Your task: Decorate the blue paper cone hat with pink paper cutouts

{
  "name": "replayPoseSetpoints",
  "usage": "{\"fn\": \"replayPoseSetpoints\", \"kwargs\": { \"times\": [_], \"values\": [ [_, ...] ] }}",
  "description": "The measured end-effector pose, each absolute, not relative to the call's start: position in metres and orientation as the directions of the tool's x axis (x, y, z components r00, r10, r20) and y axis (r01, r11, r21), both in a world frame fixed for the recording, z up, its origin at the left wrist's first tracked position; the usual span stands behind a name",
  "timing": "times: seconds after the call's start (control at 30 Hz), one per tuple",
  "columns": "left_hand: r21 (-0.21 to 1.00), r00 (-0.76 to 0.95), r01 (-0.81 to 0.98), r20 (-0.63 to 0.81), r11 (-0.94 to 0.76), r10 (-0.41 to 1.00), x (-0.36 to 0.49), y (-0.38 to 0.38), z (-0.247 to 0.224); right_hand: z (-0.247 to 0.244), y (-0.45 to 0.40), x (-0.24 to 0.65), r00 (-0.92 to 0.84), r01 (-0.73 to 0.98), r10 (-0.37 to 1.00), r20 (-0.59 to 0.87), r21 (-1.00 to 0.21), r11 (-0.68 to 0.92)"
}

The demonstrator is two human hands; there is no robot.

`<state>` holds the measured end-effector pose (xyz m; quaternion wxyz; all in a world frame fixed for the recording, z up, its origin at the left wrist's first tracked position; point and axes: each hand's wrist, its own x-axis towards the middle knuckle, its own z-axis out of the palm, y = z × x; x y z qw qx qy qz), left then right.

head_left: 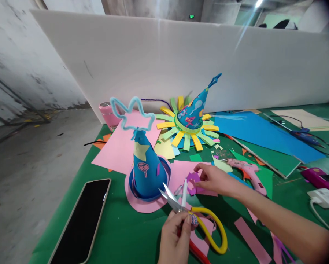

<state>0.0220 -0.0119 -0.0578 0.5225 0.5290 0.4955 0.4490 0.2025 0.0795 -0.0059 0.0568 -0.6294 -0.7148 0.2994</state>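
My left hand [175, 238], low in the centre, is closed round the pivot area of scissors [222, 234] with yellow and red handles; the blades are partly apart and point up-left. My right hand [211, 178] reaches in from the right, its fingers on a cut purple paper piece [192, 183] over pink paper [179, 169]. Left of the blades stands a blue cone hat [150, 176] with a pink brim, a yellow star and a light-blue fuzzy star outline [151, 119] on top. A white pen [184, 194] lies between the hands.
Behind is a second blue cone hat [193, 110] with yellow and green strips. A phone [80, 223] lies at the left. To the right are a pink glue gun [248, 170], blue sheet [263, 134], white plug [322, 198] and paper scraps. A white board [153, 62] stands behind.
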Motion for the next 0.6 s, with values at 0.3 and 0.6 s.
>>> {"fn": "replayPoseSetpoints", "kwargs": {
  "times": [0.3, 0.6],
  "values": [
    [0.994, 0.129, 0.089, -0.079, 0.068, 0.989, 0.021, -0.011, -0.05, 0.012, 0.035, 0.265, -0.208, 0.847, 0.885, -0.417, -0.529, -0.051],
    [0.992, 0.102, 0.031, -0.128, 0.126, 0.986, 0.023, -0.008, -0.046, -0.021, -0.049, 0.286, -0.026, 0.813, 0.866, -0.499, -0.515, -0.272]
  ]
}}
